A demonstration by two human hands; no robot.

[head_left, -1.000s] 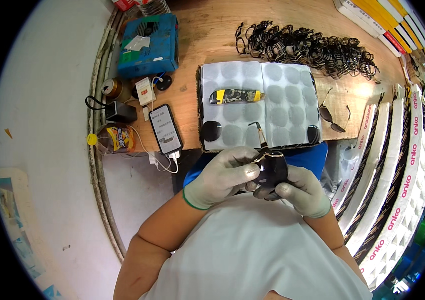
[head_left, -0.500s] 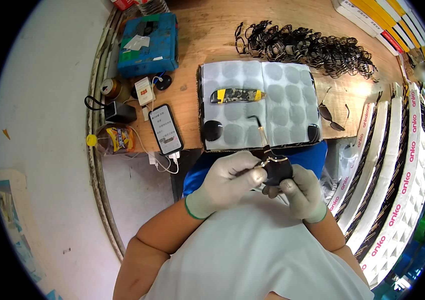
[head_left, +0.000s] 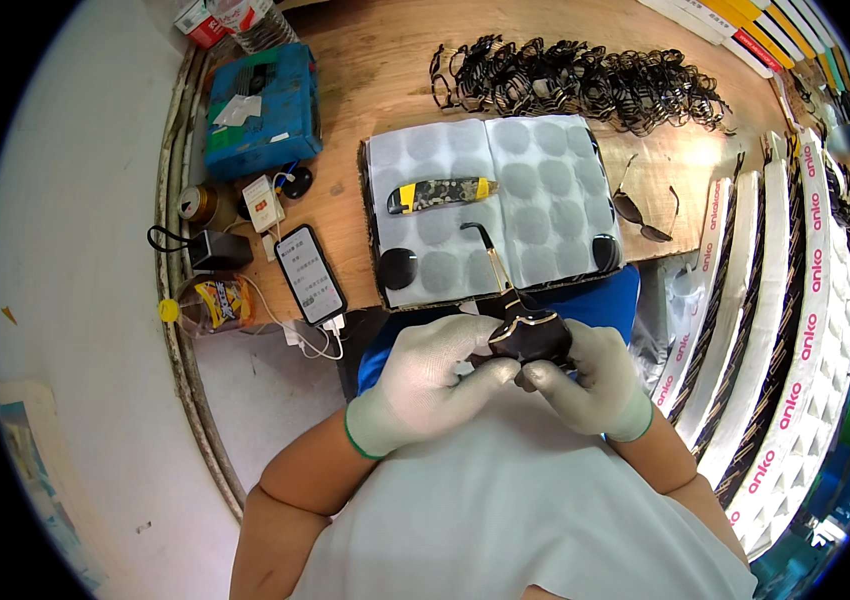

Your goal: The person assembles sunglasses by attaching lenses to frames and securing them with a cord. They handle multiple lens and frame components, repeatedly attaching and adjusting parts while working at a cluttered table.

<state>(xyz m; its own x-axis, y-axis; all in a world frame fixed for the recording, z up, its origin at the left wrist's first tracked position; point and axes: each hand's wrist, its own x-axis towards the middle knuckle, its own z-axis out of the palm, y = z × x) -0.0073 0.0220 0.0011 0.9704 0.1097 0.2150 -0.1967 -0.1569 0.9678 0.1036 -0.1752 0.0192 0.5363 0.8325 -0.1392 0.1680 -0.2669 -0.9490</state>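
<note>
Close to my body, my left hand [head_left: 430, 378] and my right hand [head_left: 597, 385], both in white work gloves, grip a pair of sunglasses [head_left: 542, 340] from either side. Its dark lens faces up, and a gold-and-black temple points away toward the tray. My thumbs press at the lens's near edge; the fingers beneath are partly hidden. Just beyond lies a black-edged tray [head_left: 365, 200] lined with a white sheet with grey round spots. On the sheet rest a yellow and camouflage-patterned cutter-like tool [head_left: 442, 194], a dark lens [head_left: 398, 268] at left and another dark lens [head_left: 606, 252] at right.
A tangled row of black-and-gold eyeglass frames [head_left: 585, 85] lies at the back. Another pair of sunglasses [head_left: 643, 215] sits right of the tray. To the left are a phone [head_left: 310, 273], a blue box [head_left: 265, 115] and a tin [head_left: 199, 204]. White racks [head_left: 755, 300] stand at right.
The sunglasses have been turned slightly and the right thumb has moved inward to the lens's near edge, beside the left thumb. The view has shifted, moving the table things left.
</note>
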